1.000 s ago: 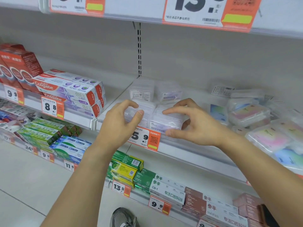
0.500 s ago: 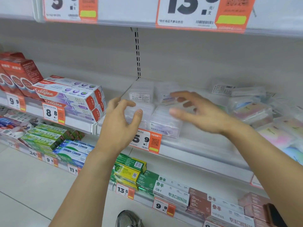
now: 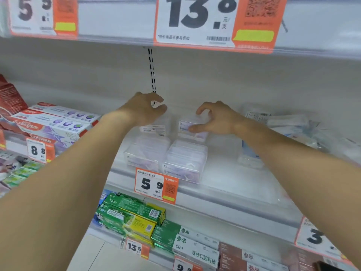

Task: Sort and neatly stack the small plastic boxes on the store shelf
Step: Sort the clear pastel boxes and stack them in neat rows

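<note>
The white store shelf (image 3: 244, 184) is seen running across the middle of the view, and all places below are given relative to it. Above it, the edge of a higher shelf is hung with a large price tag (image 3: 197, 22) reading 13.8. To its left, on an adjoining board, Colgate toothpaste cartons (image 3: 58, 124) are stacked. Below its front edge, green and yellow cartons (image 3: 132, 214) are laid on a lower board. At its right end, a loose heap of clear packets (image 3: 297, 130) is seen, blurred.

On the shelf itself, four small plastic boxes are set in two rows at the left end. Two front boxes (image 3: 166, 157) are placed side by side just behind the front lip, above a 5.9 price tag (image 3: 156, 184). Behind them, near the back wall, the rear left box (image 3: 154, 128) and the rear right box (image 3: 192, 127) are set.

The left hand (image 3: 140, 108) is held over the rear left box with its fingers curled; whether the box is actually gripped cannot be told. The rear right box is grasped by the right hand (image 3: 216, 118), with the thumb laid along its front and the fingers arched over its top.
</note>
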Available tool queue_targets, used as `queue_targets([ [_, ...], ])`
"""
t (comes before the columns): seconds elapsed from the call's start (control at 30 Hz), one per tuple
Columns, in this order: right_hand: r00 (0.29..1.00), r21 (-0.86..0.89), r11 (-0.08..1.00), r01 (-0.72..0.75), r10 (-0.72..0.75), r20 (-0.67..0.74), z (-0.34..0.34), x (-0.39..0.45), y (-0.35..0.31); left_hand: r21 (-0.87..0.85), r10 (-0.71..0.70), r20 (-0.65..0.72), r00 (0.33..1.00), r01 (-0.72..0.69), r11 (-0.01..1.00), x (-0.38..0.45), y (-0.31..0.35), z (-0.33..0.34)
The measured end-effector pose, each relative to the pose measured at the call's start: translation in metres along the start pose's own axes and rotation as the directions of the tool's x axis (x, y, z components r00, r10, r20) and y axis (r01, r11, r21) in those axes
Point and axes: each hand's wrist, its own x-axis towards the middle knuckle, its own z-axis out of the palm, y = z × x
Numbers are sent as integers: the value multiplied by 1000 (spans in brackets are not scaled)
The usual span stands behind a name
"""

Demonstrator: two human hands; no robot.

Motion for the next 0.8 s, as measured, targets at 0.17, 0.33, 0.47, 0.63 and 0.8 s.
queue_targets([
  [0.17, 1000, 137, 990, -11, 9, 20, -6, -15, 6, 138, -81, 154, 985, 60, 989, 7, 1, 17],
  [0.33, 999, 137, 990, 38, -39, 3, 0, -21, 9, -206, -115, -121, 986, 88, 974, 4, -3, 13],
  [0.47, 933, 263, 946, 192, -93, -349, -2, -23, -14, -845, -246, -98, 964, 50, 532, -19, 1, -10],
  [0.63, 994, 897, 430, -101, -2, 113, -21, -39, -85, -994, -117, -31, 993, -18, 108, -62, 18, 1],
  [0.8, 977, 903, 411, -121, -113, 182, -19, -42, -108, -801, -17, -218, 976, -168, 575, -83, 17, -14],
])
